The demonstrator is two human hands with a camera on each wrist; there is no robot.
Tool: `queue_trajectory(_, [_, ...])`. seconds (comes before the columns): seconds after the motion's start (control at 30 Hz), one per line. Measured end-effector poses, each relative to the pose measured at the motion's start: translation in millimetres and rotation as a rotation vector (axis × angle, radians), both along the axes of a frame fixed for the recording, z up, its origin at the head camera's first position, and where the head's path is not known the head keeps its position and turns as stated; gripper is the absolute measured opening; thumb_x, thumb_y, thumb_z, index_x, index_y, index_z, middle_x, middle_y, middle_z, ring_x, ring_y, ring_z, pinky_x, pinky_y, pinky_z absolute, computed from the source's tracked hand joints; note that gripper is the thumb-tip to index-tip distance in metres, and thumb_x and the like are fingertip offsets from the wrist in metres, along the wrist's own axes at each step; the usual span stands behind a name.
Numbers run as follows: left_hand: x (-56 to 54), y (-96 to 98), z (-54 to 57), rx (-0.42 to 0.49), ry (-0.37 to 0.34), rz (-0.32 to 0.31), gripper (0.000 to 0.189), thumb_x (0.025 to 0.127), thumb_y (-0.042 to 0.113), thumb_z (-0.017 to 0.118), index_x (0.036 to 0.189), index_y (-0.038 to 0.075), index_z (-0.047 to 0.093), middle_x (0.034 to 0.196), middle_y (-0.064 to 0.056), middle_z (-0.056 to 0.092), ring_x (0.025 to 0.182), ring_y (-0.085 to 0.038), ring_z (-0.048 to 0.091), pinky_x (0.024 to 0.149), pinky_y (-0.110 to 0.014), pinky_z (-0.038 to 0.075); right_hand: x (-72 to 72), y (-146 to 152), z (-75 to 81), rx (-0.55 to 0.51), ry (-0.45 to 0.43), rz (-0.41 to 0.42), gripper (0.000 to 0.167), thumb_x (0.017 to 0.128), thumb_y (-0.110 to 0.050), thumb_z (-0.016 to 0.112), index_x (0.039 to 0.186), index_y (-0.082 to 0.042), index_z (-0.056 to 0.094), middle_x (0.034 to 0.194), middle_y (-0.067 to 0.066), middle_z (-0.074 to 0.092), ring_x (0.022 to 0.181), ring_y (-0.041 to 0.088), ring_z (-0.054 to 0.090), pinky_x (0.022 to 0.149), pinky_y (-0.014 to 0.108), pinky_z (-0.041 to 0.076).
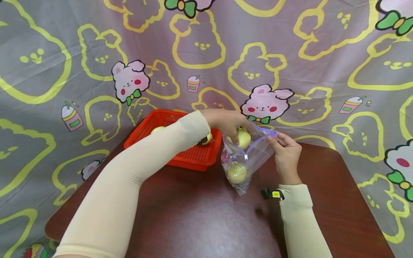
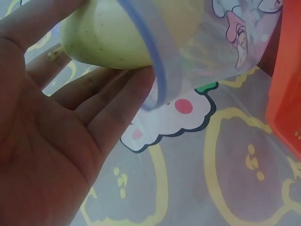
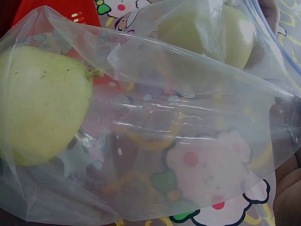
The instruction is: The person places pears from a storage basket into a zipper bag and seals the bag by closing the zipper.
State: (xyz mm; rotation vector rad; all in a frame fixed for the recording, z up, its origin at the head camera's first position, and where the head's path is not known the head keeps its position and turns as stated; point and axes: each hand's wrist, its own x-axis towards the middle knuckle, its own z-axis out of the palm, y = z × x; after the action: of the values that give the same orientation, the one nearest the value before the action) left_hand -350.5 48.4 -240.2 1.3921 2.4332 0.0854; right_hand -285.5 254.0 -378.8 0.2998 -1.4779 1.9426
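Note:
My left hand (image 1: 224,122) grips a pale yellow-green pear (image 1: 243,138) at the mouth of a clear zip bag (image 1: 258,152) with a purple rim. In the left wrist view, the fingers curl round that pear (image 2: 106,35), and part of it lies inside the bag's opening. At the rim's right side, my right hand (image 1: 288,156) pinches the bag between thumb and fingers. A second pear (image 1: 237,173) sits low in the bag; it shows large through the plastic in the right wrist view. The bag hangs over the table, its printed side partly hidden.
A red plastic basket (image 1: 193,162) stands at the back left of the dark brown table (image 1: 193,211). More pears (image 1: 157,129) lie in it, partly covered by my left arm. Behind the table hangs a grey curtain (image 1: 206,36) with cartoon prints.

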Motion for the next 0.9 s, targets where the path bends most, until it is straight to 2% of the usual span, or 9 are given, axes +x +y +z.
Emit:
queue_trajectory(0.1, [-0.4,2.9,-4.9,0.008,-0.003,-0.016,0.051,0.082,0.021,0.079,0.130,0.020,0.062,0.115,0.007,0.060,0.098,-0.014,0.052,0.080,-0.026,0.047,0.0,-0.1,0.1,0.006,-0.004,-0.004,0.028,0.077,0.012,0.075,0.103,0.017,0.067,0.082,0.007,0.073,0.071,0.014,0.071,0.069,0.023,0.055])
queue_trajectory(0.33, [-0.8,8.5,-13.4,0.011,0.046,-0.034,0.050,0.083,0.023,0.078,0.130,0.020,0.063,0.114,0.008,0.060,0.097,-0.012,0.051,0.081,-0.024,0.046,0.8,0.7,0.8,0.025,-0.014,-0.022,0.027,0.077,0.009,0.077,0.102,0.014,0.069,0.082,0.006,0.073,0.071,0.013,0.071,0.070,0.023,0.055])
queue_trajectory(0.57, [-5.2,12.2,-24.3,0.020,0.045,-0.074,0.041,0.084,0.022,0.076,0.124,0.021,0.066,0.108,0.009,0.061,0.094,-0.013,0.052,0.079,-0.024,0.045,0.3,0.6,1.6,0.032,-0.019,-0.022,0.027,0.077,0.008,0.077,0.102,0.013,0.070,0.083,0.006,0.073,0.071,0.014,0.071,0.070,0.023,0.055])
queue_trajectory(0.9, [-9.9,17.3,-40.1,0.014,0.044,-0.076,0.038,0.085,0.012,0.072,0.122,0.018,0.068,0.106,0.005,0.061,0.095,-0.014,0.052,0.079,-0.024,0.045,0.9,1.6,0.7,0.015,-0.019,-0.017,0.028,0.077,0.010,0.076,0.103,0.016,0.068,0.084,0.006,0.073,0.073,0.014,0.071,0.072,0.024,0.055])
